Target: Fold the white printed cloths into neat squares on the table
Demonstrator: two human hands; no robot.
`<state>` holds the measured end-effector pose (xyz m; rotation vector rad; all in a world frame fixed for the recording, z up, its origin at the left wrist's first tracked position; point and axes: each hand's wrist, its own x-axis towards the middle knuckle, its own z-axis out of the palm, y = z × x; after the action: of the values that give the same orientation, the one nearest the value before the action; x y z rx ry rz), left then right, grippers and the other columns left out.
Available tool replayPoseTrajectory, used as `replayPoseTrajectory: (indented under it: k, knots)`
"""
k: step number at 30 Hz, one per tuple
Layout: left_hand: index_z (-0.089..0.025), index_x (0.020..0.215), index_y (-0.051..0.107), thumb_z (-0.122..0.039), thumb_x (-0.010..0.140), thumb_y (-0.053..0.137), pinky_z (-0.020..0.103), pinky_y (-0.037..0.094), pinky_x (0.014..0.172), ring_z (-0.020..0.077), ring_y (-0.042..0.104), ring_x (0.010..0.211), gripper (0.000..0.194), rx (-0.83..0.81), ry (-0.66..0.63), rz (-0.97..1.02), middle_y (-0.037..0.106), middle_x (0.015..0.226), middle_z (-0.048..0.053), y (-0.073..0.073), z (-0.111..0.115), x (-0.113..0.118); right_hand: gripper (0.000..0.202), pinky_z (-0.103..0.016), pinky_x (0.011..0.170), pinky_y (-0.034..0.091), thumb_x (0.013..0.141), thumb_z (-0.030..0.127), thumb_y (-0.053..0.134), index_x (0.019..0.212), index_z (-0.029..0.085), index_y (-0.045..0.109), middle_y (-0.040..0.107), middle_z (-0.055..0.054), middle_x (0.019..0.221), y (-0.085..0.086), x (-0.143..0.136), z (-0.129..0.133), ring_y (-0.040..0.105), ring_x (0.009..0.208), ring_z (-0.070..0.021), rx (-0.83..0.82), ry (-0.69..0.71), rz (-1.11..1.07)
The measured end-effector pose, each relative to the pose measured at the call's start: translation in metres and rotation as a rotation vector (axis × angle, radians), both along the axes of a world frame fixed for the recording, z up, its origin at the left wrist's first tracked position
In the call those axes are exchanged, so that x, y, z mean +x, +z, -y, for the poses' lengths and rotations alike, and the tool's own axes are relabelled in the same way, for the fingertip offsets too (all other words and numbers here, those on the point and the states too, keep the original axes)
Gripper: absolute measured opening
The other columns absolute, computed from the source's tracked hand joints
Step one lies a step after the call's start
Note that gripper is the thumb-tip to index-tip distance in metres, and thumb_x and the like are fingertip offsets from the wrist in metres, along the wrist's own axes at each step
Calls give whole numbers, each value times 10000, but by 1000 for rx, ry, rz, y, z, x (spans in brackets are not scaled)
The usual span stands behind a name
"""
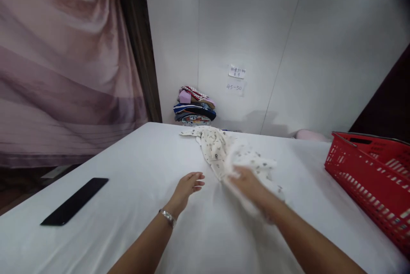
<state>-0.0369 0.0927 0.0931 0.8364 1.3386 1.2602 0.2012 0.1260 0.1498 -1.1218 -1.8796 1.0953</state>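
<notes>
A white cloth garment (215, 148) with small dark prints lies crumpled on the white-covered table (128, 205); its exact kind cannot be told. At its near right side, my right hand (248, 182) grips a fold of the fabric, slightly smeared by motion. Part of the garment (253, 161) beside that hand is lifted and blurred. My left hand (188, 184), with a silvery band at the wrist, hovers over the table left of the cloth. Its fingers are apart and hold nothing.
A long black flat object (75, 201) lies on the left. A red plastic basket (368, 171) stands at the right edge. Folded clothes (195, 107) are stacked at the far side against the white wall (230, 22). A pink curtain (64, 60) hangs at left.
</notes>
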Motion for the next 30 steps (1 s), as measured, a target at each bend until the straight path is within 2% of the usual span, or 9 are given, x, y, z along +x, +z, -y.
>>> replayPoseTrajectory:
  k: [3, 5, 7, 9, 12, 17, 22, 26, 30]
  knots:
    - [-141, 942, 625, -503, 666, 615, 286, 497, 739, 171, 631, 827, 456, -3, 127, -26, 635, 1072, 123, -12, 15, -24, 346, -254, 688, 455, 667, 400, 667, 976, 242, 666, 688, 9, 832, -23, -45, 58, 594, 725, -163, 25, 707, 392]
    - [-138, 929, 636, -513, 654, 611, 291, 500, 729, 193, 628, 861, 465, -26, 186, -113, 657, 1023, 111, -27, 29, -40, 313, -209, 640, 438, 673, 393, 668, 953, 255, 669, 684, 37, 797, -41, -54, 83, 587, 693, -135, -40, 873, 442]
    - [-137, 914, 644, -512, 640, 617, 304, 506, 723, 214, 624, 882, 465, -31, 245, -200, 672, 976, 104, -43, 43, -53, 284, -201, 624, 437, 727, 373, 616, 972, 238, 666, 684, 27, 803, -54, -51, 90, 591, 691, -128, -118, 781, 334]
    - [-145, 913, 642, -491, 645, 614, 316, 512, 726, 220, 625, 876, 438, -17, 301, -255, 678, 954, 95, -55, 56, -61, 292, -222, 611, 449, 788, 360, 538, 1000, 200, 658, 679, -5, 784, -59, -42, 82, 593, 674, -136, -169, 554, 180]
    - [-171, 947, 629, -445, 692, 577, 331, 505, 763, 220, 628, 868, 377, 14, 341, -383, 677, 936, 76, -62, 70, -59, 306, -267, 659, 463, 832, 372, 468, 966, 169, 654, 667, -44, 817, -57, -27, 51, 598, 740, -163, -37, 214, 91]
    - [-209, 949, 632, -355, 791, 475, 348, 456, 892, 212, 577, 1002, 266, 225, 252, -671, 621, 1077, 70, -56, 82, -30, 378, -339, 857, 417, 810, 364, 472, 1113, 173, 592, 590, -97, 1153, -59, -10, -4, 539, 1031, -224, 224, -91, 374]
    - [-216, 878, 644, -282, 817, 435, 357, 455, 897, 188, 575, 979, 228, 371, 106, -757, 634, 1017, 48, -53, 94, -16, 286, -311, 781, 415, 839, 338, 444, 986, 176, 628, 651, -71, 936, -65, -15, 1, 577, 873, -209, 140, -34, 663]
    - [-216, 888, 634, -323, 839, 421, 297, 490, 732, 182, 589, 903, 244, 325, 124, -757, 643, 969, 39, -36, 93, -26, 215, -282, 783, 381, 839, 216, 451, 980, 194, 611, 598, -70, 1015, -60, -35, 49, 512, 956, -195, 470, 67, 658]
    - [-214, 885, 631, -319, 844, 428, 244, 462, 652, 163, 585, 877, 232, 363, 125, -777, 641, 947, 23, -10, 77, -26, 202, -260, 664, 335, 828, 117, 448, 693, 175, 585, 561, -40, 771, -62, -56, 98, 475, 758, -159, 690, 201, 702]
